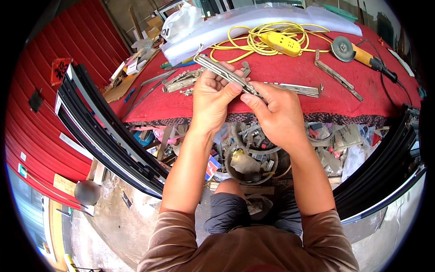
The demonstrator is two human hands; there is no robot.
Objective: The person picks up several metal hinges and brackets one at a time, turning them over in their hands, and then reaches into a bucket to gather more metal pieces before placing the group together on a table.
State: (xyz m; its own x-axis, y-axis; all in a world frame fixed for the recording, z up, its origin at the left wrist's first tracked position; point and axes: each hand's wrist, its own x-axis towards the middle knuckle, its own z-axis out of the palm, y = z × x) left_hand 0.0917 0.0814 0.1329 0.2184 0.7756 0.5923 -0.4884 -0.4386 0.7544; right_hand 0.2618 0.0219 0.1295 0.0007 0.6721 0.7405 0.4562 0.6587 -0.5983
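Basically a workbench with a red cloth top fills the upper centre of the frame; black window frame profiles run down the left and lower right; yellow extension cord and an angle grinder lie at upper right, a pile of metal hinge parts at upper centre-left, a bucket of scrap below the table edge. Step in hand, as I judge it: working a metal window hinge stay between both hands, likely folding or aligning its arms; next move probably needs a firm pinch and a steady pivot. Left hand wraps the stay's middle, thumb pressed on top; right hand pinches its lower end between thumb and forefinger; the stay slants from upper left, sticking out past the left fingers, above the cloth.
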